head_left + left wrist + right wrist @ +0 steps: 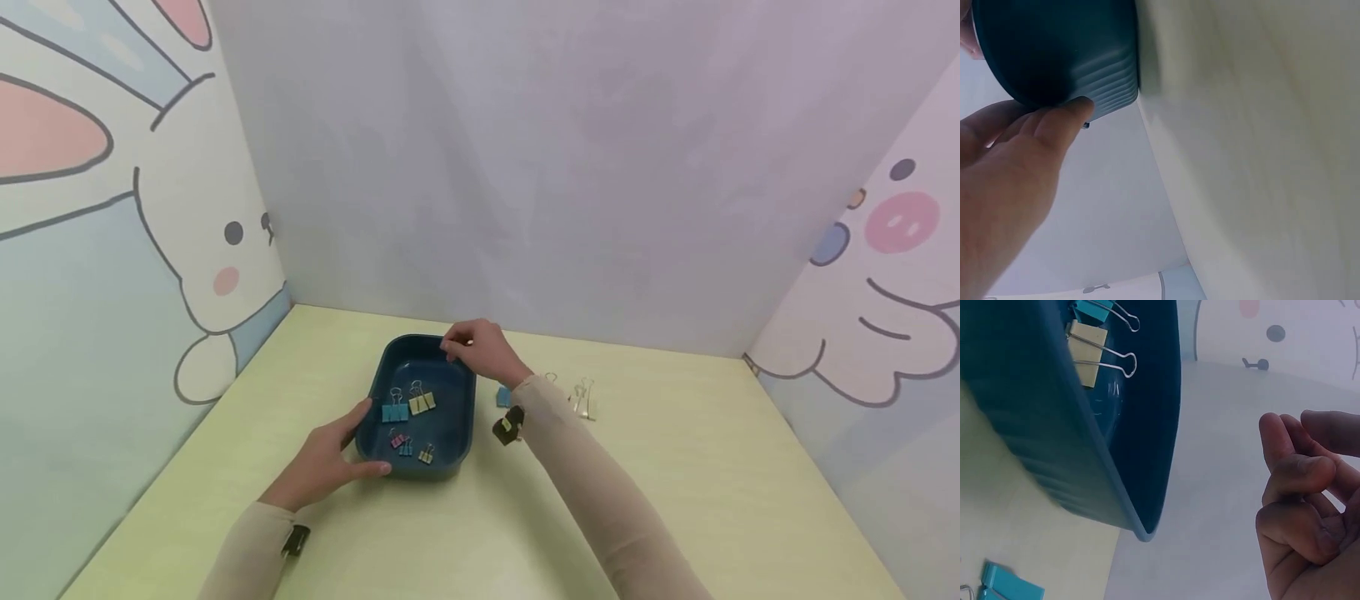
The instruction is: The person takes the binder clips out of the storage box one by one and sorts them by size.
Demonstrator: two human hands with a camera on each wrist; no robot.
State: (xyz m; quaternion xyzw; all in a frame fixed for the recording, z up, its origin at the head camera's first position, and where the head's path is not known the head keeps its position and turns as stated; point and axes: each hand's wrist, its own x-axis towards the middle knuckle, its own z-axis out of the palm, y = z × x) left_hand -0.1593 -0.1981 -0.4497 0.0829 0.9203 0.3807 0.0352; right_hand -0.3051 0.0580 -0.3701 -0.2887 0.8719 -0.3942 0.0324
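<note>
A dark blue tray (452,467) sits on the table, and my left hand (322,461) holds its near left corner, thumb along the front wall and fingers at the left side. In the left wrist view the thumb (1072,115) presses the ribbed wall. Inside lie a larger blue binder clip (395,413), a larger yellow binder clip (422,404), and small pink (398,440), blue (406,449) and yellow (426,456) ones. Over the far right corner hovers my right hand (483,348). Its fingers are loosely bent with a gap before the thumb, nothing between them.
Right of the tray, a blue binder clip (503,398) lies on the table (675,483), partly behind the right forearm. Pale metallic binder clips (584,406) lie farther right. A grey back wall (525,208) and cartoon-printed side walls enclose the table.
</note>
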